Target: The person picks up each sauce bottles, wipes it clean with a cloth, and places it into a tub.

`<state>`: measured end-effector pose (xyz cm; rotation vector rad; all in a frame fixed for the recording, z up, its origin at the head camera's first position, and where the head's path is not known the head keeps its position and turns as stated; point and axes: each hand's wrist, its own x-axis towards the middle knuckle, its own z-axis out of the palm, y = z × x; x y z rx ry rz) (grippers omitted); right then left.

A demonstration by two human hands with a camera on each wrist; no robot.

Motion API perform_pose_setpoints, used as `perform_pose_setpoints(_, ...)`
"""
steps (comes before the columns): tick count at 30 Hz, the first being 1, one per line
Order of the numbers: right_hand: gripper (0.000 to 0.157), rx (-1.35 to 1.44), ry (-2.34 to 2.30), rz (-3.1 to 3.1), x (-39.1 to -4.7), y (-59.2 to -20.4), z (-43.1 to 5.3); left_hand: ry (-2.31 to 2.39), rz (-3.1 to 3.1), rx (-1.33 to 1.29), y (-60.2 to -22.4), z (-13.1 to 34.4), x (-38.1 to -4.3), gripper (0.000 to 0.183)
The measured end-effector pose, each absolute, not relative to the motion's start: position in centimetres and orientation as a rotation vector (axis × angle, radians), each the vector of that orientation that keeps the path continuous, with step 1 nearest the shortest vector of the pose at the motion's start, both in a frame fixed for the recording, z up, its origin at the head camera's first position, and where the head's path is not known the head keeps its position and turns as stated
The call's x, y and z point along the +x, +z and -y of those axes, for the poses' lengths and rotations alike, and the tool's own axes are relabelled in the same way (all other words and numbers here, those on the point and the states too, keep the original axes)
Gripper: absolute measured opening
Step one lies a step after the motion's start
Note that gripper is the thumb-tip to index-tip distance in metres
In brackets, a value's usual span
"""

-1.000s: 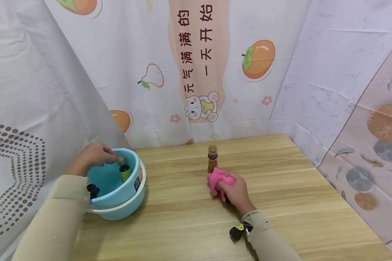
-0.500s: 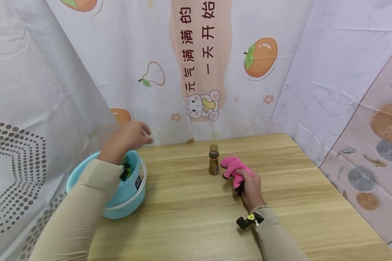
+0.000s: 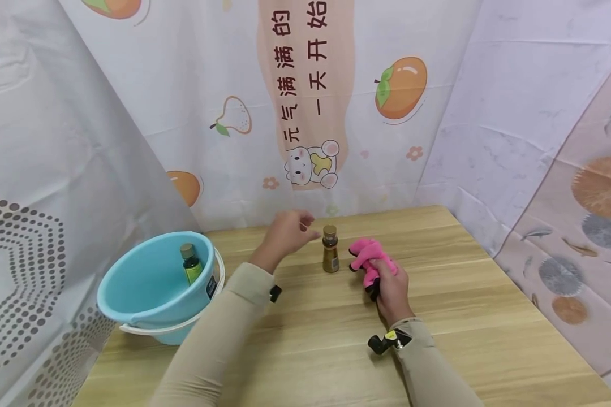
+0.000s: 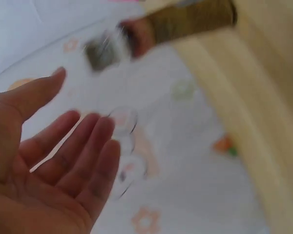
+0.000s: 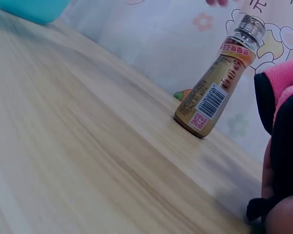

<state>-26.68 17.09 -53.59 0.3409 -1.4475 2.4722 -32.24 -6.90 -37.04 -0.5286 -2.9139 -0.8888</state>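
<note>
Two bottles: a brown bottle (image 3: 330, 259) near frame centre, a green-labelled bottle (image 3: 192, 270) inside one blue bucket (image 3: 137, 277), lower left. The left hand (image 3: 287, 236), over the bucket a second ago, hangs loosely spread beside the brown bottle, apparently not touching, though blurred. Right of centre, the right hand (image 3: 393, 289) grips one pink plush toy (image 3: 370, 254).

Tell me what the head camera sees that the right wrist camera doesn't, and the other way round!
Only the head view shows the green-labelled bottle inside the light blue bucket.

Only the right wrist view shows the clear barcode stripes and pinkish square code on the sesame oil bottle.

Both show that bottle, part of the bucket, the wooden table, and the right hand holding the pink plush toy.
</note>
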Motion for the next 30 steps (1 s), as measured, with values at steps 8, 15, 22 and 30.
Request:
perform_pose_setpoints(8,0.029,0.148,2.475,1.482,-26.5,-53.5,-17.0,-0.941,2.863,-0.446,-40.7,3.9,-32.5,0.070)
perform_pose_setpoints(15,0.027,0.106,2.462,1.495,-26.7,-53.6,-16.8,-1.020,2.776,-0.386,-41.5,3.5,-32.6,0.046)
perform_pose_setpoints(22,0.026,0.119,2.435,1.518,-26.6,-53.7,-16.5,-0.981,2.742,-0.358,-41.5,4.0,-32.5,0.037)
perform_pose_setpoints(30,0.026,-0.027,2.366,1.536,-26.3,-53.4,-15.9,-0.975,2.734,-0.367,-41.5,5.4,-31.7,0.033)
